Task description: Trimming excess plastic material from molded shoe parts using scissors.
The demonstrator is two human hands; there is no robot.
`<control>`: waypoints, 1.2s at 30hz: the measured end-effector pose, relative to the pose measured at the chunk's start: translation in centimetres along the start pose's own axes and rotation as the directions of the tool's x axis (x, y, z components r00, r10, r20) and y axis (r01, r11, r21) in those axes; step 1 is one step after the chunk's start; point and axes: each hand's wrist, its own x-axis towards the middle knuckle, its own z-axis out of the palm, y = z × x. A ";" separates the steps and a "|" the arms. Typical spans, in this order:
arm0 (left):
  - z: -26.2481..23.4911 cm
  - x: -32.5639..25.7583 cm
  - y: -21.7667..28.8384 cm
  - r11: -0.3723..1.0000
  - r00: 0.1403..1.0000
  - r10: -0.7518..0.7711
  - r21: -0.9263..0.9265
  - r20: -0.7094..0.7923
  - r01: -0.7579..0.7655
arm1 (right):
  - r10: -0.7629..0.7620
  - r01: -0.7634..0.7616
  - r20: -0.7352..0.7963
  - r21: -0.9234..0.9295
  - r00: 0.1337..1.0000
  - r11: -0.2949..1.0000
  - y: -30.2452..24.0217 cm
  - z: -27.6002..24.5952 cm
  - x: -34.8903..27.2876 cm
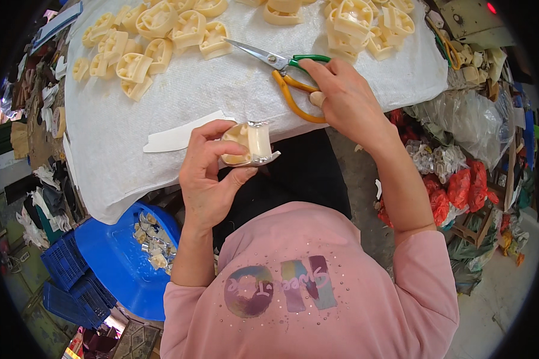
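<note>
My left hand (212, 161) grips a cream-coloured hollow plastic piece (258, 140), partly wrapped in a shiny silver strip whose end sticks out at its lower right. It is held just off the table's near edge. Over the cloth to the right, my right hand (347, 99) has its fingers closed on a pair of scissors (273, 60) with one green and one orange handle. The blades point left toward the heaped pieces and lie almost together. Beside my left hand, a white flat strip (179, 135) rests on the cloth.
White woven cloth (132, 125) covers the table. Heaps of similar cream pieces (156, 21) lie along its far side, with another pile (356, 24) farther right. Below the left edge stands a blue tub (114, 263) holding silver-wrapped pieces. Red and clear plastic bags (459, 188) crowd the right side.
</note>
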 end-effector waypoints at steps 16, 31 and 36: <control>-0.5 0.2 -0.1 0.858 0.960 0.276 0.462 -0.049 -0.223 | -0.108 -0.228 0.353 0.779 0.929 0.583 -2.6 -0.8 -9.9; 0.2 0.0 -0.3 0.771 0.944 0.329 0.574 0.014 -0.277 | -0.046 -0.326 0.410 0.782 0.911 0.531 -2.9 0.5 -9.6; 0.3 -0.2 -0.5 0.781 0.945 0.327 0.562 0.003 -0.272 | -0.067 -0.305 0.375 0.834 0.924 0.460 -3.0 0.8 -9.5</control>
